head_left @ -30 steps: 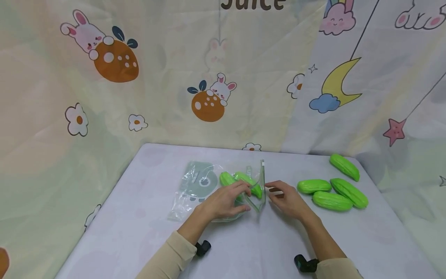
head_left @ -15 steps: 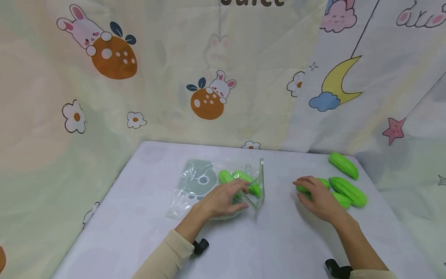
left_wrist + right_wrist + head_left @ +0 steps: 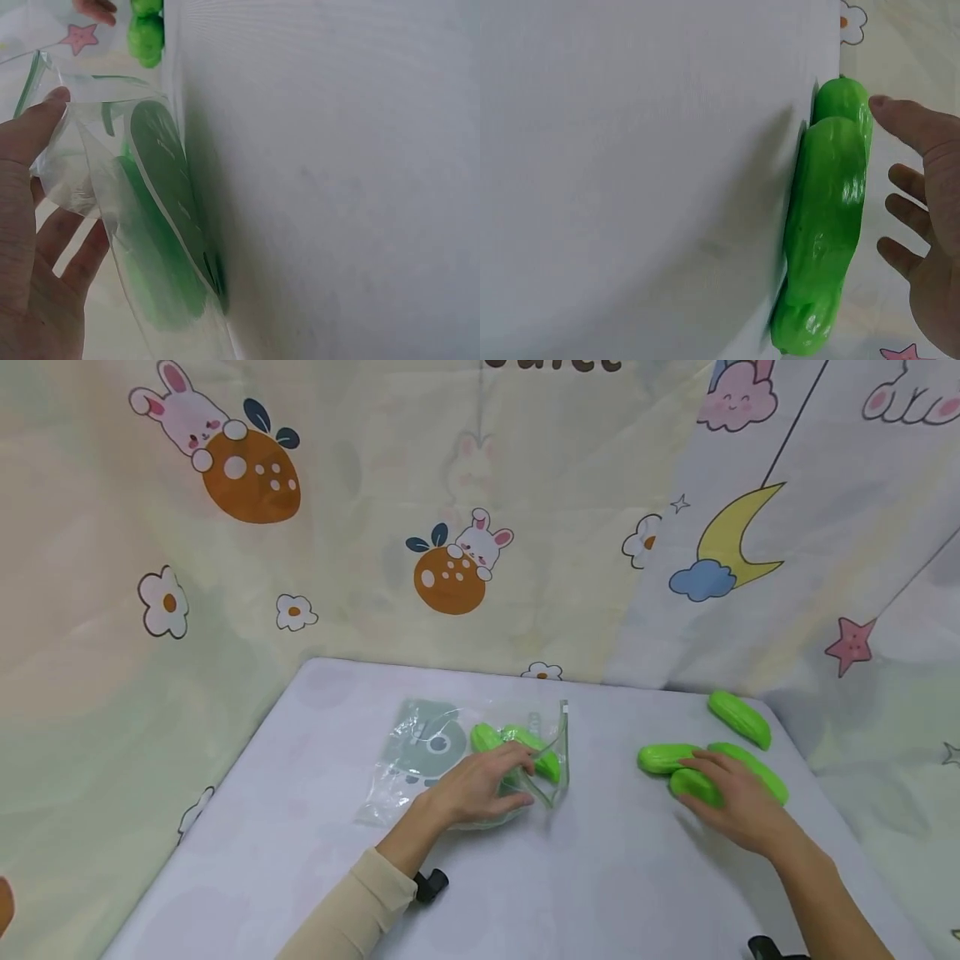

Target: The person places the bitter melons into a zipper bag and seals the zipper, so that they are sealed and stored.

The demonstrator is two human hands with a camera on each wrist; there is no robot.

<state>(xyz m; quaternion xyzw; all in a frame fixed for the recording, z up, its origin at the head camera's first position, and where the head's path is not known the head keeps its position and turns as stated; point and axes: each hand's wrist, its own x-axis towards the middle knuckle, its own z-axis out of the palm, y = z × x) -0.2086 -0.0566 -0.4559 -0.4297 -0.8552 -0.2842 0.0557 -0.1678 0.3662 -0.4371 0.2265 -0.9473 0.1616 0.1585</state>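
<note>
Head view: a clear bag was laid on the white surface, with its edge pinched near the mouth by the left grip. Bright green cucumbers could be seen inside the bag. Four more were spread on the right: three were bunched close together, and the far cucumber was set apart behind them. The right grip was held open over the near cucumber, and nothing was grasped by it. Whether any cucumber was touched by its thumb could not be told.
</note>
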